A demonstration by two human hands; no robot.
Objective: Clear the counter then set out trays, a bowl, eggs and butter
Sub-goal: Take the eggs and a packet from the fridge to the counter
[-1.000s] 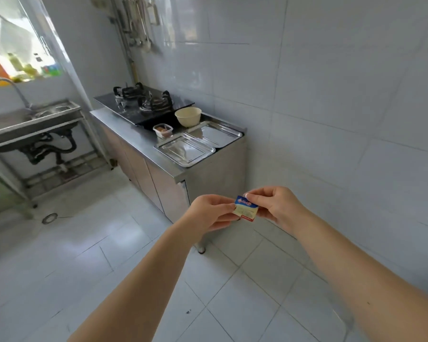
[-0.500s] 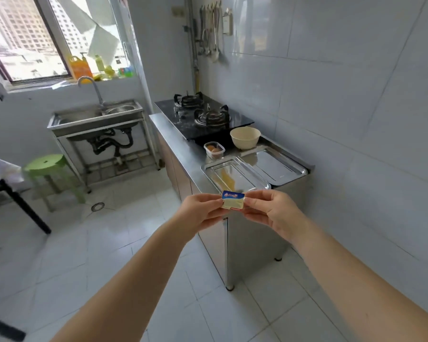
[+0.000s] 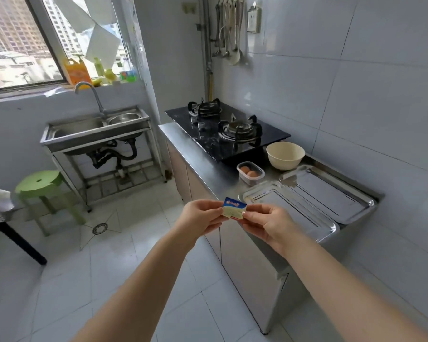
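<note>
A small butter packet [image 3: 234, 209], blue on top and pale yellow below, is pinched between my left hand [image 3: 198, 217] and my right hand [image 3: 267, 222] in the air just off the counter's near corner. On the steel counter [image 3: 203, 166] lie two shiny metal trays side by side, the near tray [image 3: 307, 218] and the far tray [image 3: 331, 191]. Behind them stands a cream bowl [image 3: 285, 155]. A clear plastic box with two brown eggs [image 3: 250, 173] sits left of the bowl.
A black two-burner gas hob [image 3: 226, 128] fills the counter's far end. A steel sink [image 3: 94, 128] on legs stands by the window, a green stool [image 3: 41, 185] to its left. Utensils [image 3: 229, 30] hang on the tiled wall. A black table leg [image 3: 13, 236] crosses the left edge.
I have come closer to the counter and the view has swung left, bringing sink, window and stool into sight. Both hands keep hold of the butter packet, now beside the near tray.
</note>
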